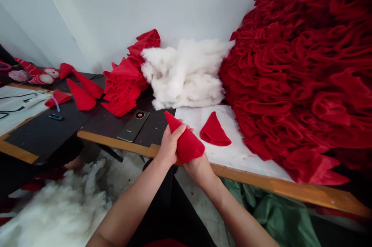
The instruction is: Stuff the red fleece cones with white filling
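At a white paper sheet (252, 150)'s near corner, a red felt cone (188, 145) is clasped closely between the left hand (170, 144) and right hand (199, 170); another cone (213, 132) is laid on the sheet, white stuffing (183, 74) piled behind it.

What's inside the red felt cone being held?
Only the outer felt of the red felt cone shows; the left hand and right hand cover its wide end, hiding the inside.

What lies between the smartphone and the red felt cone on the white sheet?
Between them, in the head view: the left hand gripping another red felt cone.
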Tool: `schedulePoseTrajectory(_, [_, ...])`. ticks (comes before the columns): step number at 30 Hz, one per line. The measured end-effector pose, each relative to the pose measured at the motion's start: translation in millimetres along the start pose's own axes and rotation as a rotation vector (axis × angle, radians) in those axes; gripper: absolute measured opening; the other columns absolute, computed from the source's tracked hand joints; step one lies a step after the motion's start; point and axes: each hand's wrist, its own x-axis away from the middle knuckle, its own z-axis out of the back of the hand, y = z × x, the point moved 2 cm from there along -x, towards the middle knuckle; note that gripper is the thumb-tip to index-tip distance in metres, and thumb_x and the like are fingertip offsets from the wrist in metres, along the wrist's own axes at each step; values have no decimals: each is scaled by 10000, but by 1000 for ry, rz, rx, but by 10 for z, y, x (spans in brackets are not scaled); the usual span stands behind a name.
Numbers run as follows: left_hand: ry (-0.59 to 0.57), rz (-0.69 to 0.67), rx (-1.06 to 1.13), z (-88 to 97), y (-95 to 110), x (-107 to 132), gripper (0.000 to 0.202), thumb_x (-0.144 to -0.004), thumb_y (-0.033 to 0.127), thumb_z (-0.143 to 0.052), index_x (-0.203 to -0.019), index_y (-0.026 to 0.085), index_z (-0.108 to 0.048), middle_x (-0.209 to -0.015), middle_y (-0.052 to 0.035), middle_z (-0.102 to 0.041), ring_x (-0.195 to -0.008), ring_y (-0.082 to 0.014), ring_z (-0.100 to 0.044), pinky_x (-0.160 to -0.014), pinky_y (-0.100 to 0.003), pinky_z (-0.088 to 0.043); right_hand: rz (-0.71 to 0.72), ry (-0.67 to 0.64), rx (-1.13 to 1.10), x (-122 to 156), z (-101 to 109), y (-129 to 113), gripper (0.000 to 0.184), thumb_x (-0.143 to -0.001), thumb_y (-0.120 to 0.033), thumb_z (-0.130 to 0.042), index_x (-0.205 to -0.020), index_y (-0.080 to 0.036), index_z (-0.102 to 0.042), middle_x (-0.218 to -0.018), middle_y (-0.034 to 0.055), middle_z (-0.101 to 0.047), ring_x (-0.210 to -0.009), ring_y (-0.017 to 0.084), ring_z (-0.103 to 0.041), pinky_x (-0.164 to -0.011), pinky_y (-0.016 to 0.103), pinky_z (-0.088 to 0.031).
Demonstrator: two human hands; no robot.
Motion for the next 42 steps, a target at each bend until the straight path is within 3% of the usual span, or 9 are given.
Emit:
schedulePoseTrajectory(4, [-101, -36, 86, 116, 61, -51, 415, -652, 354, -773, -968, 163, -585, -851, -51, -681, -901, -241, -667, -844, -359, -497, -194, -23, -262, -61, 131, -21, 312, -809, -83, -440, -1057, -176, -605, -897, 68, -688, -798, 238, -674, -672, 355, -590])
schedulePoseTrajectory(7, [-77, -137, 158, 158, 93, -96, 379, -645, 291, -778, -954, 177, -591, -825, -19, -678, -869, -197, -666, -821, -312, -498, -294, 140, -245, -9, 205, -87, 288, -840, -81, -454, -1082, -167, -583, -933, 82, -682, -826, 235, -668, -701, 359, -585])
schedulePoseTrajectory(10, [24, -68, 191, 126, 70, -119, 324, -651, 248, -768, -905, 178, -580, -744, 6, -659, -769, -166, -670, -797, -300, -505, -35, 293, 35, 59, 221, -201, 360, -839, -43, -488, -1166, -175, -563, -1100, 133, -618, -1043, 284, -592, -860, 445, -533])
schedulePoseTrajectory(14, [98, 23, 160, 38, 32, -95, 311, -651, 249, -761, -888, 170, -576, -750, -7, -666, -712, -163, -670, -803, -313, -515, 187, 150, 110, 42, 155, -229, 406, -851, -7, -426, -1195, -182, -551, -1031, 126, -626, -991, 261, -600, -841, 421, -542])
schedulePoseTrajectory(19, [71, -19, 23, 20, 51, -31, 335, -657, 311, -767, -897, 179, -574, -731, -13, -665, -795, -218, -680, -833, -366, -507, -57, 8, -61, -38, 96, -80, 258, -783, -78, -442, -919, -176, -638, -805, 81, -661, -735, 253, -643, -635, 376, -572])
schedulePoseTrajectory(25, [-283, -95, 60, 83, 165, -4, 565, -632, 413, -781, -1114, 194, -582, -1021, -84, -672, -1055, -290, -610, -929, -415, -462, -424, 229, -582, -27, 119, -105, 234, -832, -193, -557, -1057, -206, -619, -990, 58, -689, -942, 246, -650, -813, 375, -550])
schedulePoseTrajectory(28, [-314, -179, 135, 71, 124, 8, 527, -649, 352, -780, -1121, 245, -572, -956, -23, -664, -1019, -248, -623, -951, -396, -449, -333, 129, -496, 3, 117, -182, 274, -847, -150, -498, -1097, -201, -598, -1023, 80, -679, -930, 245, -651, -810, 380, -550])
schedulePoseTrajectory(34, [-366, 5, 103, -21, -22, 100, 575, -673, 274, -763, -1187, 245, -508, -743, 17, -638, -919, -253, -659, -921, -444, -460, -96, -53, -253, 3, 153, -246, 442, -761, -100, -472, -1189, -169, -562, -1175, 140, -606, -1097, 320, -560, -910, 499, -489])
schedulePoseTrajectory(42, [-308, -50, 84, 116, 130, -22, 318, -711, 326, -725, -958, 150, -626, -990, -90, -687, -1030, -268, -630, -950, -397, -458, -707, 124, -976, 68, 150, -121, 323, -808, -313, -624, -1107, -196, -589, -1021, 94, -669, -931, 263, -638, -814, 416, -548])
